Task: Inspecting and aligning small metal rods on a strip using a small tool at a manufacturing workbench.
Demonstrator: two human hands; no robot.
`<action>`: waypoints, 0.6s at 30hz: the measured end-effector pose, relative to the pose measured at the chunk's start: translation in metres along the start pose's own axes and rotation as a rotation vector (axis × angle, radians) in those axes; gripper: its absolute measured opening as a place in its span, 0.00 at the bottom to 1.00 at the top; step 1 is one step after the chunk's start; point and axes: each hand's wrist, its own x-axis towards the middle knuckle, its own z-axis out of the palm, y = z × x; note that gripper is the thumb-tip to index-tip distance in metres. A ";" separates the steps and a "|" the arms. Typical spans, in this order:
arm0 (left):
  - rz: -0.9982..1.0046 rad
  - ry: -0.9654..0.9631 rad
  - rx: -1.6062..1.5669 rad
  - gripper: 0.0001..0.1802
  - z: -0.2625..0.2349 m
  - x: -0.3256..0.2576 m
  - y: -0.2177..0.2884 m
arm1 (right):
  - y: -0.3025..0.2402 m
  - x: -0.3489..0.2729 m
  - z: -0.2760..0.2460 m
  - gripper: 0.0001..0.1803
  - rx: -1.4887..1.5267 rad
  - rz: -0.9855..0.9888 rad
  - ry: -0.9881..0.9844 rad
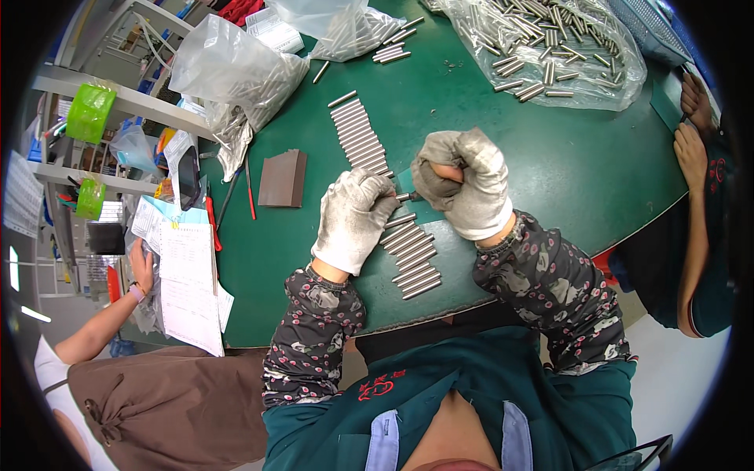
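Observation:
My left hand point(349, 216), in a greyish white glove, pinches a short steel pin point(404, 197) just above the green table. My right hand point(469, 184), gloved the same way, is closed beside the pin's other end. A small dark tip point(415, 196) shows between that hand and the pin; the rest of what it grips is hidden. Beyond my left hand lies a slanting row of steel pins point(360, 132), side by side. A second row of pins point(414, 259) lies nearer to me, below the held one.
A brown block point(282, 179) sits left of the rows. Plastic bags of pins point(236, 71) stand at the far left, and an open bag point(550, 55) spreads at the far right. Papers point(188, 275) overhang the left edge. Other people's arms point(106, 322) are at both sides.

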 end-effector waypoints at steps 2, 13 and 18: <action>0.014 -0.007 0.003 0.10 0.001 0.000 0.000 | 0.000 0.000 -0.001 0.24 0.005 0.004 0.008; 0.000 -0.018 -0.005 0.07 0.003 0.002 -0.002 | -0.002 0.005 0.020 0.28 -0.206 0.049 0.135; -0.002 -0.034 0.015 0.09 0.000 0.002 -0.001 | 0.001 0.011 0.020 0.27 -0.292 0.004 0.091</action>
